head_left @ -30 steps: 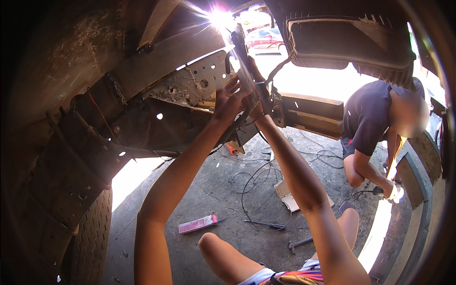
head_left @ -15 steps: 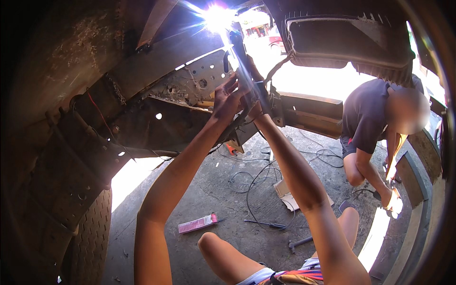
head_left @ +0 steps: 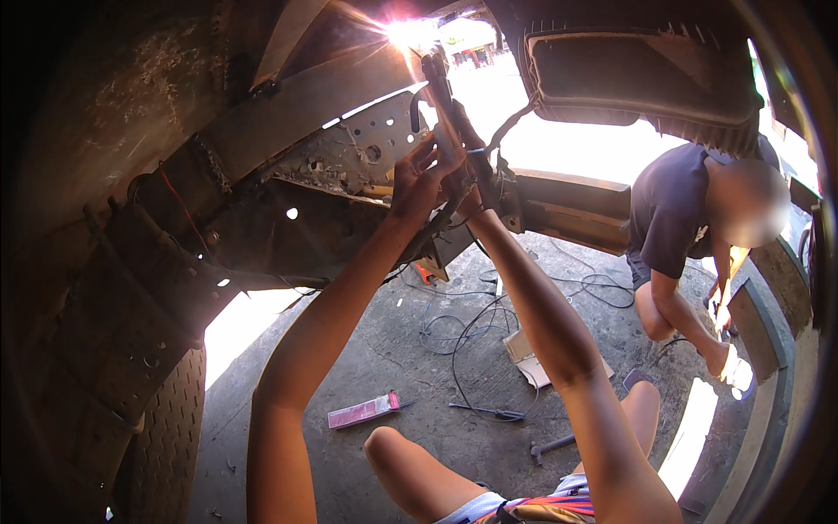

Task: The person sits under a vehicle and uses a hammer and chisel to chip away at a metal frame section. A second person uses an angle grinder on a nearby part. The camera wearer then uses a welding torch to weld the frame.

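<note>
My two arms reach up into a dark vehicle frame. My left hand (head_left: 417,179) has its fingers wrapped on a long dark upright metal part (head_left: 436,77) with cables alongside. My right hand (head_left: 467,194) grips the same part just to the right, partly hidden behind it and my left hand. The top of the part is beside a bright glare in an opening, so its end is hard to make out. A perforated metal plate (head_left: 358,140) is left of my hands.
A crouching person (head_left: 668,210) works at right beside curved metal rails (head_left: 759,332). On the concrete floor (head_left: 358,375) lie looped cables, a pink box (head_left: 362,410), cardboard (head_left: 526,358) and a hammer (head_left: 546,447). A dark housing (head_left: 637,74) hangs above, right.
The glare at the top has dimmed since half a second ago. My hands hold nearly the same position. The person's hands at right are slightly lower than one second ago.
</note>
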Motion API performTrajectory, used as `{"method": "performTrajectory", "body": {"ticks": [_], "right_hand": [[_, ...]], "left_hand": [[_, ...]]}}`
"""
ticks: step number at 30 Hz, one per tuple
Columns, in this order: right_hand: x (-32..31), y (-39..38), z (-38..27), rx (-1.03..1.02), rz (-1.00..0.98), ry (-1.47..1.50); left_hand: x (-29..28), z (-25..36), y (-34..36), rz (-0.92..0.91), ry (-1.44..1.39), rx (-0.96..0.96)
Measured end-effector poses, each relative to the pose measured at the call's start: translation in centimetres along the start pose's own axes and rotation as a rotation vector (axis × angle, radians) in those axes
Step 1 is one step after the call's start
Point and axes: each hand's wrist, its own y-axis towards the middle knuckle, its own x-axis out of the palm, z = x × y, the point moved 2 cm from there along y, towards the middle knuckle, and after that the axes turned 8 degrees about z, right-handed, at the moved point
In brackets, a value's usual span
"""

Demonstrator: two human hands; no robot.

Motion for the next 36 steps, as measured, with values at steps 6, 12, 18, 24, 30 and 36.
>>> {"method": "performTrajectory", "body": {"ticks": [6,12,18,24,30,36], "right_hand": [[-2.7,-0.5,2.8,0.307,0.075,-0.142],[-4.6,-0.7,5.7,0.214,-0.01,-0.18],[-4.2,-0.4,6.2,0.169,0.001,-0.091],[-2.6,-0.5,2.9,0.153,-0.026,-0.221],[-2.3,0.2,3.2,0.218,-0.118,-0.33],[-3.6,0.5,6.0,-0.052,-0.105,-0.425]], "left_hand": [[0.0,-0.3,0.2,-0.004,-0.035,0.017],[-0.4,-0.7,0.5,0.0,-0.04,0.04],[-0.5,-0.7,0.7,0.003,-0.095,-0.018],[-0.4,-0.4,0.3,0.016,-0.057,-0.026],[-0.3,-0.5,0.5,0.04,0.012,0.044],[-0.2,-0.1,0.2,0.036,0.026,0.018]]}}
